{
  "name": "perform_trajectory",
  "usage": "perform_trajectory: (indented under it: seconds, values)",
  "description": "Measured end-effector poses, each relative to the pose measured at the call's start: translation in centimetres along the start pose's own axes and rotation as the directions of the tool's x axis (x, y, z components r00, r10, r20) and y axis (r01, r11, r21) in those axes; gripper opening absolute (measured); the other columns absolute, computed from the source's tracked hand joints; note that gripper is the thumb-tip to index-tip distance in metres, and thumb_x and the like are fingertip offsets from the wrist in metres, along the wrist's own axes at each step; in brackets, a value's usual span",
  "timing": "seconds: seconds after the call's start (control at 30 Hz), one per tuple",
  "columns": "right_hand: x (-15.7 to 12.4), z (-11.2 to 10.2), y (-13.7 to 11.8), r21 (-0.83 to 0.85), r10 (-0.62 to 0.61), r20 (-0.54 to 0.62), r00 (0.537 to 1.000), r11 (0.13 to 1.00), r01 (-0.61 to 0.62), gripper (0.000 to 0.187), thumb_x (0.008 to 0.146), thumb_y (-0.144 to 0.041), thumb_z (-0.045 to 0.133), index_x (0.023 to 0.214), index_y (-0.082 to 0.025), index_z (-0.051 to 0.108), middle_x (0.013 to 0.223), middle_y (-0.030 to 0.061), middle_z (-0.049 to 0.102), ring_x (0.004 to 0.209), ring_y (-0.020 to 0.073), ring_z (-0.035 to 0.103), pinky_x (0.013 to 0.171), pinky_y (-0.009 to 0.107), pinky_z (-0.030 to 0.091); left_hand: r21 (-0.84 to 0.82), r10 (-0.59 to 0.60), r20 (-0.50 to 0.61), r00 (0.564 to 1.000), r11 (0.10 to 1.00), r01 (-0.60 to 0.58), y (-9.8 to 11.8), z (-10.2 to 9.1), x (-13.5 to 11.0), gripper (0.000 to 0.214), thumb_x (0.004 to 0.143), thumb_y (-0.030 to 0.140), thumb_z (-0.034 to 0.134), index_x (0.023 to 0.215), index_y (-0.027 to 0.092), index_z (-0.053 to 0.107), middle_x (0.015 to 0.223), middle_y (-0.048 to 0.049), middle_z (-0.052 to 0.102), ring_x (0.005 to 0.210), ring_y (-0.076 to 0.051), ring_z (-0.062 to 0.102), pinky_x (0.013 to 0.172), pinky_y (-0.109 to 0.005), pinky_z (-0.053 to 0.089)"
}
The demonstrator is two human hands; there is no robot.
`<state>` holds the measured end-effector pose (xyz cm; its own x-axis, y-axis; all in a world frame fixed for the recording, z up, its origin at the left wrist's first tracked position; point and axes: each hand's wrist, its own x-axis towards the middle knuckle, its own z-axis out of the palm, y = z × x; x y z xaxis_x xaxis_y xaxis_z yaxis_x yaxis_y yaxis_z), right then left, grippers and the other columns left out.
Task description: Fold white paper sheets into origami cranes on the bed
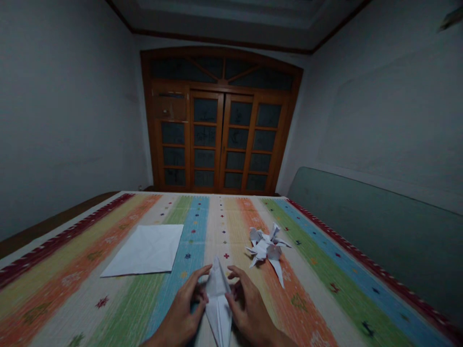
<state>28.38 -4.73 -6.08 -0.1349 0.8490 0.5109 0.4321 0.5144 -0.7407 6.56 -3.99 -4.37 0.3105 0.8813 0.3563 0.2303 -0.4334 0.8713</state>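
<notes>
Gripping the long folded white paper (217, 301) between our left hand (183, 308) and right hand (249, 308), fingers curled along its sides, we judge it light, soft and easily crushed, best held by its creased edges. Left of it lies a flat paper sheet (144, 250); right of it, an origami figure (267, 248).

Lower end of the long white folded-paper form (218, 315): cut off by the bottom picture edge, below the fingers. Wrists of the bare left hand (180, 311) and bare right hand (249, 308): likewise cut off. Far beyond the fingers, at the top right corner: small dark blurred object (451, 18), kind indeterminable.
</notes>
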Motion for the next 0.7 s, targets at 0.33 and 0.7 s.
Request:
perform_trajectory:
  seconds: [0.33, 0.7]
  values:
    - [0.0, -0.6, -0.4, 0.015, -0.072, 0.084, 0.994, 0.997, 0.071, 0.048, 0.087, -0.004, 0.052, 0.13, -0.022, 0.058, 0.115, 0.0096, 0.07, 0.09, 0.0206, 0.074, 0.085, 0.032, 0.06, 0.037, 0.015, 0.056, 0.998, 0.999, -0.017, -0.1, 0.0, -0.2, 0.052, 0.086, 0.008, 0.055, 0.132, 0.031, 0.065, 0.146, -0.0082, 0.055, 0.091, -0.018, 0.071, 0.093, -0.037, 0.059]
    - [0.1, -1.0, -1.2, -0.115, -0.168, 0.256, 0.952, 0.973, 0.202, 0.035, 0.088, -0.001, 0.052, 0.11, -0.022, 0.07, 0.112, 0.0106, 0.068, 0.098, 0.0228, 0.07, 0.085, 0.031, 0.057, 0.325, 0.135, 0.077, 0.988, 0.933, -0.153, -0.2, 0.0, -0.5, 0.032, 0.095, 0.009, 0.051, 0.105, 0.026, 0.076, 0.143, -0.0121, 0.058, 0.104, -0.026, 0.071, 0.096, -0.043, 0.058]
